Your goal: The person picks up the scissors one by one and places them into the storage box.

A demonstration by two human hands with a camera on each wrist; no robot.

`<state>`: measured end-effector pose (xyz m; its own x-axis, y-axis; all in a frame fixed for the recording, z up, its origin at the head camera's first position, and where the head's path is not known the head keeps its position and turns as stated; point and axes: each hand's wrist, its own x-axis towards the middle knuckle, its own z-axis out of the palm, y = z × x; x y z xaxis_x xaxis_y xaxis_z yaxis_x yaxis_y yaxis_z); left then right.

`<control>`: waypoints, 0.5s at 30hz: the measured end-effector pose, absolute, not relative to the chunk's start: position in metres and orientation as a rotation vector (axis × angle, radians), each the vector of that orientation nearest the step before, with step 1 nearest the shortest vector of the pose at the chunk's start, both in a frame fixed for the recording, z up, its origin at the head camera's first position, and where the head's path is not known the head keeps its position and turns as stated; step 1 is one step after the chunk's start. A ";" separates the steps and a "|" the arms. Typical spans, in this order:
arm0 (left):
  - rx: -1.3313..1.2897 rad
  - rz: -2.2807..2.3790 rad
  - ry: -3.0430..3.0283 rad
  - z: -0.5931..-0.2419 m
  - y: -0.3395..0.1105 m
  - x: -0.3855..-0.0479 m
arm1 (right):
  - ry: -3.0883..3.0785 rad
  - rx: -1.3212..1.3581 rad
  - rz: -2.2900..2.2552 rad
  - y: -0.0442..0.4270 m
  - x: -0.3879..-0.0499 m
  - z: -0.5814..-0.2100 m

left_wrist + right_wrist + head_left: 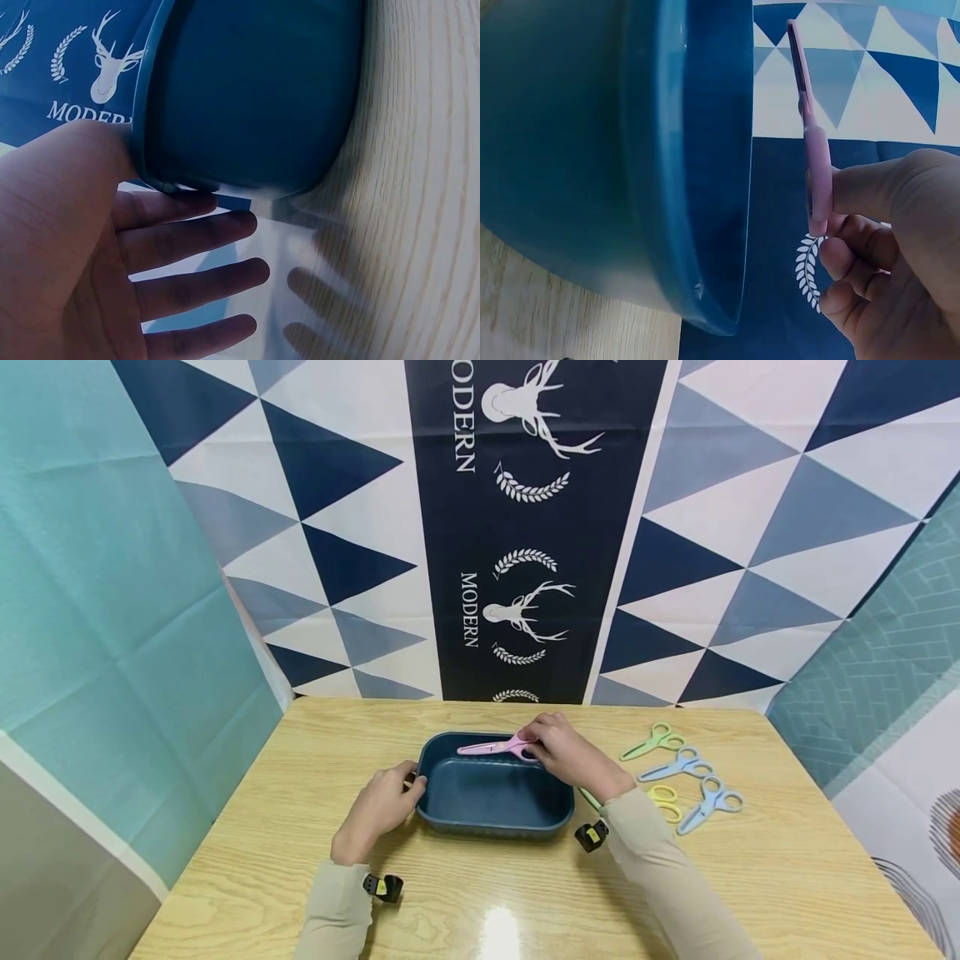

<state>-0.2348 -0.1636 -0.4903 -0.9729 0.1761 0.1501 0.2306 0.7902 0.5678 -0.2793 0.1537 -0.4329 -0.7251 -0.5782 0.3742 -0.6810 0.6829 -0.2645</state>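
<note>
A dark blue rectangular container [495, 828] stands on the table. My left hand [384, 800] holds its left end, with the thumb at the rim and the index finger against the outer wall; the thumb tip is hidden in the left wrist view, where the other fingers [202, 289] extend below the wall. Pink scissors [483, 748] are pinched by their handle loops in my right hand [566, 752], blades pointing left. They hover above the container's far side; the right wrist view shows the scissors [819, 169] edge-on, apart from the rim.
Right of the container lie green scissors [652, 741], blue scissors [678, 765], yellow scissors [666, 802] and more blue scissors [708, 805]. Another green piece [591, 799] shows partly beneath the right forearm. A patterned cloth [360, 568] hangs behind the wooden table [435, 893].
</note>
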 end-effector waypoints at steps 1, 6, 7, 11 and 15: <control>-0.331 -0.930 -2.886 -0.490 -0.163 -0.235 | -2.640 1.007 0.567 0.154 -0.279 -0.433; -0.331 -0.915 -2.881 -0.490 -0.163 -0.235 | -2.667 1.010 0.564 0.153 -0.280 -0.433; -0.327 -0.911 -2.885 -0.490 -0.163 -0.235 | -2.673 1.008 0.564 0.153 -0.280 -0.433; -0.294 -0.913 -2.894 -0.488 -0.163 -0.234 | -2.698 0.997 0.560 0.152 -0.280 -0.432; -0.282 -0.907 -2.898 -0.488 -0.162 -0.235 | -2.712 0.992 0.560 0.151 -0.280 -0.432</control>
